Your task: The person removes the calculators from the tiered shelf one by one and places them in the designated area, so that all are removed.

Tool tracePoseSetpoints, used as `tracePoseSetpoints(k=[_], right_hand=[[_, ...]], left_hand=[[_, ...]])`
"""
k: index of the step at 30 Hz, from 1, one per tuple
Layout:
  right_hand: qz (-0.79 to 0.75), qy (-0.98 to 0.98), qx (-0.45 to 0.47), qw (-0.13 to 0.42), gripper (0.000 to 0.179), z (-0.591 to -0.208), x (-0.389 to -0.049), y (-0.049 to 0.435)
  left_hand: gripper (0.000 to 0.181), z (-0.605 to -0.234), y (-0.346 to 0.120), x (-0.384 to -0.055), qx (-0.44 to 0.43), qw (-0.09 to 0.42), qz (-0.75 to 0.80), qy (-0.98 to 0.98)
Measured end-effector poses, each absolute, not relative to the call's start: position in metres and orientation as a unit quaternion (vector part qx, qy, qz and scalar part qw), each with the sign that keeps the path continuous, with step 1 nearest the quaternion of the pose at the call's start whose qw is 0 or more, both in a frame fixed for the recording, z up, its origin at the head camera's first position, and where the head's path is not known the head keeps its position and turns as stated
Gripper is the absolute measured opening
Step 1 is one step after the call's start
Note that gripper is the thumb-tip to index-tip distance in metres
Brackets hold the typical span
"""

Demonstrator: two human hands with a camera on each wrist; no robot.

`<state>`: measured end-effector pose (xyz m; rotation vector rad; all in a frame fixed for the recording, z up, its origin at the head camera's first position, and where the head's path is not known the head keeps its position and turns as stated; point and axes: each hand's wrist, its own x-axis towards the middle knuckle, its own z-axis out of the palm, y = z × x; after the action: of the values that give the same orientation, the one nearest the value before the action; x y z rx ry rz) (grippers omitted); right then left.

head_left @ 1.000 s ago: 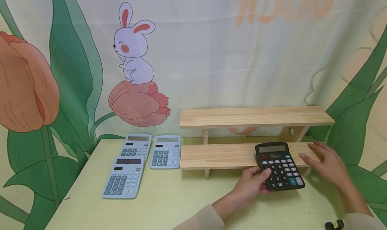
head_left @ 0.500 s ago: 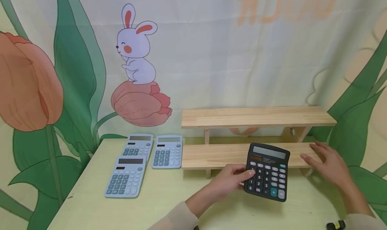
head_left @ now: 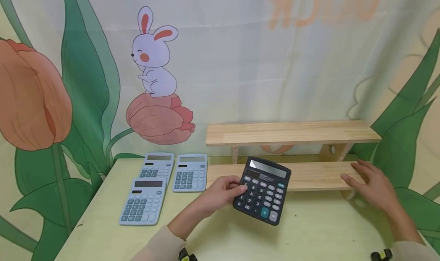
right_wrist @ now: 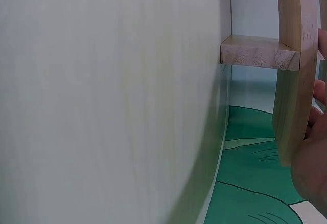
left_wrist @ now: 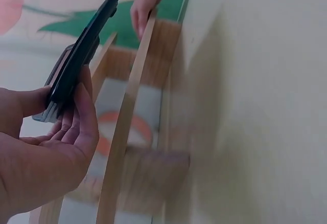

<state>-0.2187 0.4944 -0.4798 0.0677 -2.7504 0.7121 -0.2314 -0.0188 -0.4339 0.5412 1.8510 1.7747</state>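
A black calculator [head_left: 262,190] is pinched at its left edge by my left hand [head_left: 220,194], thumb on its keys side and fingers behind. It is held tilted in front of the wooden shelf's lower board [head_left: 316,175]. The left wrist view shows the calculator [left_wrist: 76,60] edge-on, off the board. My right hand [head_left: 372,184] rests on the right end of the lower board, fingers spread and relaxed. Part of that hand [right_wrist: 311,168] shows beside the board's end in the right wrist view.
On the left of the table [head_left: 96,238] lie light blue calculators: a front one [head_left: 142,202] overlapping a rear one [head_left: 156,165], and another [head_left: 190,173] beside the shelf. An upper board [head_left: 292,133] stands behind the lower one. A printed cloth [head_left: 233,62] hangs behind.
My left hand has carried the black calculator leftward, away from my right hand and along the front of the lower board. The right hand has stayed on the board's end.
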Motion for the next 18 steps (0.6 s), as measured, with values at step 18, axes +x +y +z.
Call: tracePoseSetpoints(k=[18], right_hand=[[0.245,-0.957,0.026,0.157,0.074,-0.478,-0.217,0.492]], left_hand=[[0.038,-0.424,-0.151,-0.247,0.097,0.18,0.63,0.749]])
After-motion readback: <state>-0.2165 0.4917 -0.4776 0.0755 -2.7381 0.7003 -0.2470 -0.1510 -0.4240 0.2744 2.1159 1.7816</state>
